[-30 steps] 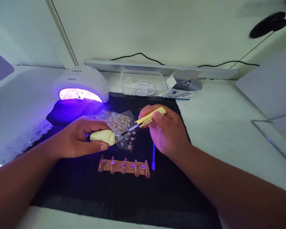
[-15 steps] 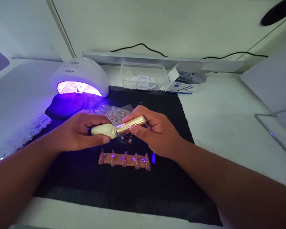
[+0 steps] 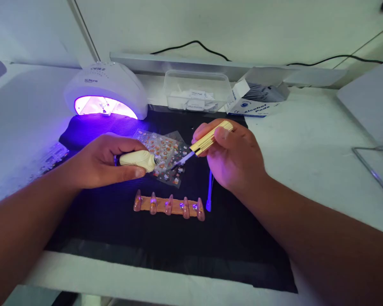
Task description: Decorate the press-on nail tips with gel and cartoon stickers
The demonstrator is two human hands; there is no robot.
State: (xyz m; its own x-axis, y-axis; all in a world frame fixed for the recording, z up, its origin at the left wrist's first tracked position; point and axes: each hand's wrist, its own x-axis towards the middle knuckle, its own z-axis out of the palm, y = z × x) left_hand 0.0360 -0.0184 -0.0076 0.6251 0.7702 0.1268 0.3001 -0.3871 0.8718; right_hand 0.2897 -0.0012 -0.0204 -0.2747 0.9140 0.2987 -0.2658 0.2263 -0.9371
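My left hand (image 3: 107,163) is closed around a cream nail polish bottle (image 3: 136,160), tilted on its side with its neck to the right. In my right hand (image 3: 234,155) is the gold brush cap (image 3: 211,138), pinched between thumb and fingers. Its brush (image 3: 182,160) is out of the bottle and points down to the left, a short way from the neck. Below both hands, several pinkish press-on nails (image 3: 169,205) stick to an orange-brown strip (image 3: 161,205). Sticker sheets (image 3: 161,148) with small printed figures lie behind the brush.
A nail lamp (image 3: 105,85) glows purple at the back left. Behind the black mat (image 3: 140,250) stand a clear plastic box (image 3: 196,78) with packets and an alcohol pads box (image 3: 255,102). A thin blue-lit tool (image 3: 209,191) lies right of the nails. A metal stand (image 3: 375,170) is far right.
My right hand has drawn the brush cap out of the bottle and moved up and right. My left hand keeps the bottle nearly in place. The camera view has shifted slightly.
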